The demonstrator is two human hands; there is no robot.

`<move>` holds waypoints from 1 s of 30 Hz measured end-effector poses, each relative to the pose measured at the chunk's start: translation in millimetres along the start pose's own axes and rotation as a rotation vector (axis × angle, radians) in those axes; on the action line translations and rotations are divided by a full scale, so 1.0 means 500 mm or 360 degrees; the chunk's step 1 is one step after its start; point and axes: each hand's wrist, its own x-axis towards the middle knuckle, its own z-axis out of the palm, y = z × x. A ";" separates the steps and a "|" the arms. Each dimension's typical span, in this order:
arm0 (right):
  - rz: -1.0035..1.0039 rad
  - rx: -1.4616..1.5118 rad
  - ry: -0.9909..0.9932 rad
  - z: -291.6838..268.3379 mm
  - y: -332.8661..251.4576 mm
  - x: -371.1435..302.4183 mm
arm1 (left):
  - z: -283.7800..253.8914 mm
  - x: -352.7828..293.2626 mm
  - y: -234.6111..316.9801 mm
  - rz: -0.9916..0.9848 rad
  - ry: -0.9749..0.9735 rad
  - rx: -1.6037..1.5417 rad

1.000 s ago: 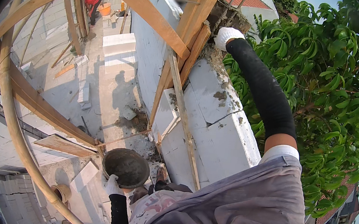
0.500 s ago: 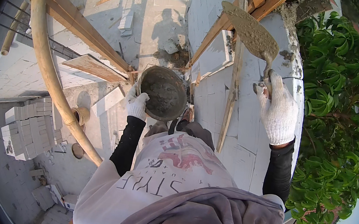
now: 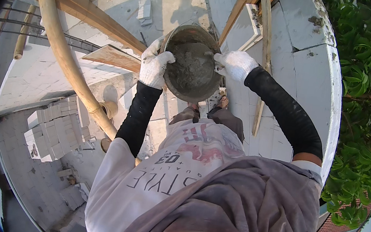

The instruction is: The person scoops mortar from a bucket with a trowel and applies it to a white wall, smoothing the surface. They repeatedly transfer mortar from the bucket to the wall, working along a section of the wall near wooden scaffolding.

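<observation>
A round bucket (image 3: 166,82) of wet grey mortar (image 3: 194,66) is held up in front of me, tilted so that its inside faces me. My left hand (image 3: 155,66), in a white knitted glove, grips its left rim with the thumb over the edge. At the right rim is my gloved right hand (image 3: 236,65), its fingers curled and closed at the bucket's mouth. The trowel it held a moment earlier cannot be made out apart from the mortar; its blade seems sunk in there.
A pale block wall (image 3: 287,82) runs along my right, with a wooden batten (image 3: 265,56) against it and leafy plants (image 3: 366,115) beyond. A bamboo pole (image 3: 70,55) and a timber beam (image 3: 86,15) slant across the left. Pale blocks (image 3: 56,128) are stacked below.
My right hand has come from above the wall on the right, where it held up a mortar-covered trowel, to the bucket. The bucket has risen and moved slightly right with my left hand.
</observation>
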 end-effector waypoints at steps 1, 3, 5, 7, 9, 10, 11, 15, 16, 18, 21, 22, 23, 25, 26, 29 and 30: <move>0.0040 -0.0016 -0.0047 0.002 -0.003 -0.015 | -0.008 -0.003 0.000 -0.0026 -0.0019 -0.0010; 0.0059 -0.0056 -0.0168 -0.033 -0.042 -0.050 | -0.046 -0.018 -0.004 -0.0067 0.0007 -0.0043; 0.0134 -0.0094 -0.0083 -0.029 -0.055 -0.063 | -0.035 -0.032 -0.011 -0.0024 0.0054 0.0015; 0.0335 -0.0046 0.0177 0.017 -0.059 -0.068 | -0.014 -0.046 -0.019 0.0074 0.0088 0.0181; 0.0229 0.0079 0.0125 0.019 -0.070 -0.023 | -0.009 -0.045 -0.013 0.0066 0.0005 0.0239; 0.0191 0.0195 0.0101 0.022 -0.057 -0.012 | -0.004 -0.038 0.005 0.0065 -0.0023 0.0221; 0.0143 0.0324 0.0078 0.032 -0.050 -0.001 | -0.008 -0.037 0.019 0.0060 -0.0041 0.0215; -0.0256 0.0538 0.0056 0.038 -0.054 0.019 | -0.032 -0.018 0.035 0.0093 -0.0083 0.0330; -0.0256 0.0429 -0.0013 0.028 -0.063 0.011 | -0.042 -0.017 0.041 0.0053 -0.0037 0.0239; -0.0198 0.0217 -0.0080 -0.028 -0.090 -0.012 | -0.067 -0.019 0.024 0.0091 0.0051 0.0090; 0.0123 -0.0067 0.0057 -0.057 -0.099 -0.065 | -0.066 -0.028 0.001 0.0167 0.0237 0.0080; 0.0273 -0.0155 0.0190 -0.051 -0.094 -0.072 | -0.053 -0.031 -0.007 0.0198 0.0311 0.0118; 0.0444 -0.0243 0.0321 -0.037 -0.086 -0.083 | -0.039 -0.034 -0.019 0.0216 0.0367 0.0152; 0.0471 -0.0224 0.0218 -0.005 -0.052 -0.066 | -0.017 -0.029 -0.041 0.0307 0.0374 0.0111; 0.0456 -0.0172 0.0100 -0.010 -0.049 -0.048 | -0.005 -0.027 -0.043 0.0336 0.0408 0.0032; 0.0355 0.0081 -0.0171 -0.040 -0.066 -0.024 | 0.026 -0.035 -0.037 0.0358 0.0420 0.0058; 0.0347 0.0175 -0.0194 -0.014 -0.060 -0.019 | 0.041 -0.039 -0.033 0.0343 0.0397 0.0063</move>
